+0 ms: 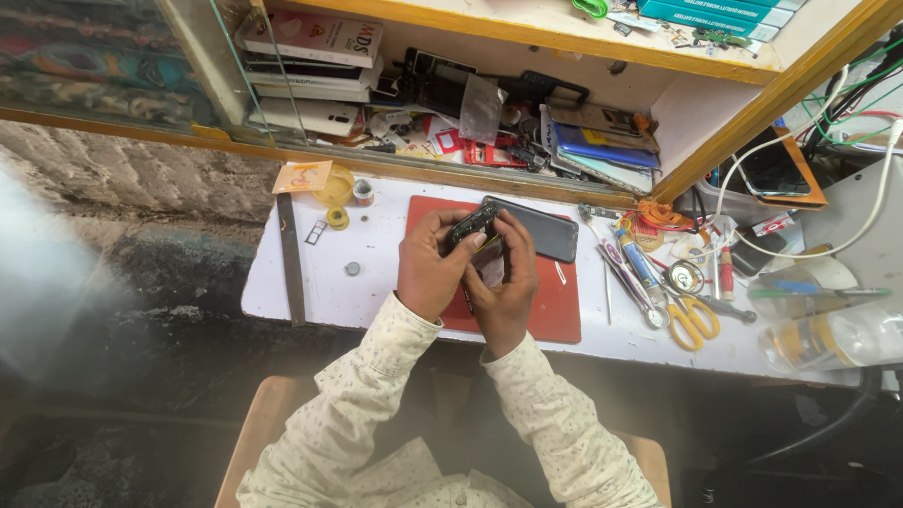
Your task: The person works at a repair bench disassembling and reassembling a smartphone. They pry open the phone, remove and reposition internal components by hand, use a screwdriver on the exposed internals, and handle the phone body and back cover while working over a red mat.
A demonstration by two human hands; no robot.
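My left hand and my right hand are together over a red work mat on a white bench. Between them they grip a small dark phone body, tilted up at its far end. My left fingers curl around its left side; my right fingers press on its near part, which they partly hide. A black phone lies flat on the mat just beyond and to the right of my hands.
Right of the mat lie tweezers, a tube, yellow-handled scissors, a round magnifier and white cables. Left are a metal ruler, tape rolls and a yellow dish. A cluttered shelf of boxes and phones runs behind.
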